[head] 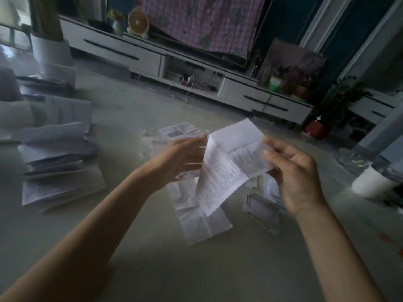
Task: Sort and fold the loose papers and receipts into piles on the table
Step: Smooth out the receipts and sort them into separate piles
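1. Hanging creased in the air above the table (152,269), a printed sheet (226,168) sits between the two hands, over a scatter of loose papers (202,221).
2. The right hand (294,175) pinches the sheet's right edge, thumb on the printed face.
3. The left hand (183,158) reaches the sheet's left edge with its fingers fairly straight; blur hides whether it grips.
4. A pile of folded papers (61,171) lies well apart, at the table's left.
5. A white cup (370,182) stands far right, and a low white cabinet (122,51) runs behind.

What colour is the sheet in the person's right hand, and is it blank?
The sheet is white with rows of fine dark print; head view shows it best.
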{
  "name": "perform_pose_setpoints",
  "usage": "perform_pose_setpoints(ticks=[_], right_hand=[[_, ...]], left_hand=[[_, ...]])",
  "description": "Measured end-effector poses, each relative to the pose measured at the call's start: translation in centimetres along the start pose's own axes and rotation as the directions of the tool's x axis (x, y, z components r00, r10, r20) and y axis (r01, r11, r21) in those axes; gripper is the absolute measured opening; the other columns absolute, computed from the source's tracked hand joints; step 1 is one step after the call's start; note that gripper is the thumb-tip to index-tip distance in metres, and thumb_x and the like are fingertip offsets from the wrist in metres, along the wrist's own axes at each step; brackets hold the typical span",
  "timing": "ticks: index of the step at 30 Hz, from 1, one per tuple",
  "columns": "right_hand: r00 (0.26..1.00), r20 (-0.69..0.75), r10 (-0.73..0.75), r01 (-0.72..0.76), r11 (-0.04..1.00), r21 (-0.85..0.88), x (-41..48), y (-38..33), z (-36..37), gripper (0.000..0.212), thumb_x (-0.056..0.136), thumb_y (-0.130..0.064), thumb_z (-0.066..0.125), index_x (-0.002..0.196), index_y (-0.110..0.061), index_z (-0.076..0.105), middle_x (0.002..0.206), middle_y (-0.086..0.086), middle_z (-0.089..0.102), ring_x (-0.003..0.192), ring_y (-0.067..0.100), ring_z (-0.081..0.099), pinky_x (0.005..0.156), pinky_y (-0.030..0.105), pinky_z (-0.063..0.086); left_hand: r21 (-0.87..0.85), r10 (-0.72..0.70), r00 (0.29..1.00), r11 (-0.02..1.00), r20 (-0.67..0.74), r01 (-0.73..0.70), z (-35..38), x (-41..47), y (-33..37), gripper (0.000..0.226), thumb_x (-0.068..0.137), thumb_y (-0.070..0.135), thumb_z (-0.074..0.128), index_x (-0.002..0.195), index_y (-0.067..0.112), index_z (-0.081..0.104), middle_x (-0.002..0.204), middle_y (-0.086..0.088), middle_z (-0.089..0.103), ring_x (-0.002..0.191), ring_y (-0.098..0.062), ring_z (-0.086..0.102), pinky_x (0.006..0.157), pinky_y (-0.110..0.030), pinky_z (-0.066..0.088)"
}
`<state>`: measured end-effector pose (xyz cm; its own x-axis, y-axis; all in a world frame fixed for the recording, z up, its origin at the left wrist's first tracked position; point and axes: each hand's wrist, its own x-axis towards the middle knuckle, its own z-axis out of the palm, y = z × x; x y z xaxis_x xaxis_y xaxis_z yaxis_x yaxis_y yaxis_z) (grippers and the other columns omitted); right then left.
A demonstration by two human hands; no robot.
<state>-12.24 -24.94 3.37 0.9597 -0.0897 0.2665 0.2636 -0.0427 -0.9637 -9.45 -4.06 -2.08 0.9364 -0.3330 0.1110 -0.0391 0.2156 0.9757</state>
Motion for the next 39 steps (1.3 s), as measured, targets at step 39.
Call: perform_pose_setpoints(ticks=[39], right_hand=[[0.991, 0.062, 0.115, -0.102, 0.979, -0.178, -1.2, 4.6, 1.0, 0.018, 0.092, -0.019, 0.055, 0.085, -0.006, 0.066, 0.088, 0.014, 0.068, 0.083, 0.023, 0.06, 0.076, 0.036, 0.048]], left_hand=[[0.017, -0.091, 0.994, 0.996, -0.055, 0.092, 3.9, -0.5, -1.9, 0.009, 0.088, 0.004, 0.058, 0.092, 0.012, 0.062, 0.092, -0.005, 0.069, 0.083, -0.014, 0.068, 0.073, -0.03, 0.058]])
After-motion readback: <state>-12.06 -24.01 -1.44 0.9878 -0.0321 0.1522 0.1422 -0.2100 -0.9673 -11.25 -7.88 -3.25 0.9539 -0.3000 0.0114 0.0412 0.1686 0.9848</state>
